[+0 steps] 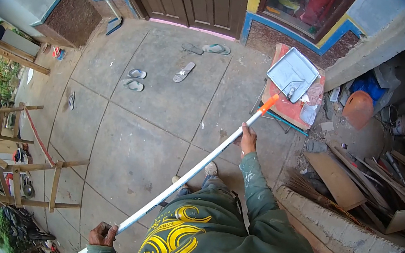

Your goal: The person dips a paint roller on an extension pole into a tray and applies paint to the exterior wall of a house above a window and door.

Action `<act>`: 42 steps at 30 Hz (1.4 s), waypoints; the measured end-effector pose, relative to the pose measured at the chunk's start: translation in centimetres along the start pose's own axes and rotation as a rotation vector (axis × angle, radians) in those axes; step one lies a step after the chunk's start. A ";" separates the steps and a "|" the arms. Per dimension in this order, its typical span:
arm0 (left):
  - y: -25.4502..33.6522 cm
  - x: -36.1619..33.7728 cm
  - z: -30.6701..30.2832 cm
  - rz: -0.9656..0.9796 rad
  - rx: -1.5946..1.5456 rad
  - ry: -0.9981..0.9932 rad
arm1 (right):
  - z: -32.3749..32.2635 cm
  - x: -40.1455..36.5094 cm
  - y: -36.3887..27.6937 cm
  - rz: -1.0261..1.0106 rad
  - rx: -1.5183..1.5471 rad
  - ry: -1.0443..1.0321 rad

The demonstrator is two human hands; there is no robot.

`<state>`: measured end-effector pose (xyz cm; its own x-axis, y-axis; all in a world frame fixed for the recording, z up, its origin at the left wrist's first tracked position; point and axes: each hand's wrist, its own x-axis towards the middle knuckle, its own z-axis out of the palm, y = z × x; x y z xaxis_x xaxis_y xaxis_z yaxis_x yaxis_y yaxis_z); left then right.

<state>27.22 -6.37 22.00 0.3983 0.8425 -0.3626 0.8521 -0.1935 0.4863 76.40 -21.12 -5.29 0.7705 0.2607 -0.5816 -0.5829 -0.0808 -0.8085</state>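
The gray floor [154,104] spreads out in front of me, up to the brown door [207,3] on the far side. A wood frame [55,186] stands on the left, maybe put there to be out of the way. My white pole [185,173] slants across my front, from near left to far right. I think it is held that way because it is so long. On the far right is a red chair [288,109]. It holds up the tray [284,68], maybe so I don't have to bend so low. Sandals [183,72] lie near the door, I guess because feet come out of them there. My right hand [249,139] is curled around the pole near its far end, likely to aim it. My left hand [103,234] grips it lower down, likely to bear the back part; I can't see all its fingers. The orange tip [269,104] is by the tray; I can't tell if they touch.
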 end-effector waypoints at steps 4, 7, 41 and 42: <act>0.1 -0.3 -0.3 -0.028 0.001 0.014 | 0.4 -0.4 0.1 -0.020 0.030 -0.022; -2.0 -1.2 -2.4 -0.188 -0.197 0.050 | 1.6 -2.9 1.1 -0.031 -0.002 -0.057; -3.4 -1.7 -2.5 -0.067 0.119 0.115 | 4.2 -0.2 5.5 -0.045 -0.082 -0.088; -1.5 -0.9 -1.6 -0.073 0.073 0.077 | 3.9 0.8 4.7 -0.046 -0.083 -0.093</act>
<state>25.02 -6.04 22.89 0.3089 0.8915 -0.3313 0.9014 -0.1633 0.4009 73.31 -17.52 -9.19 0.7668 0.3533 -0.5360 -0.5210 -0.1452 -0.8411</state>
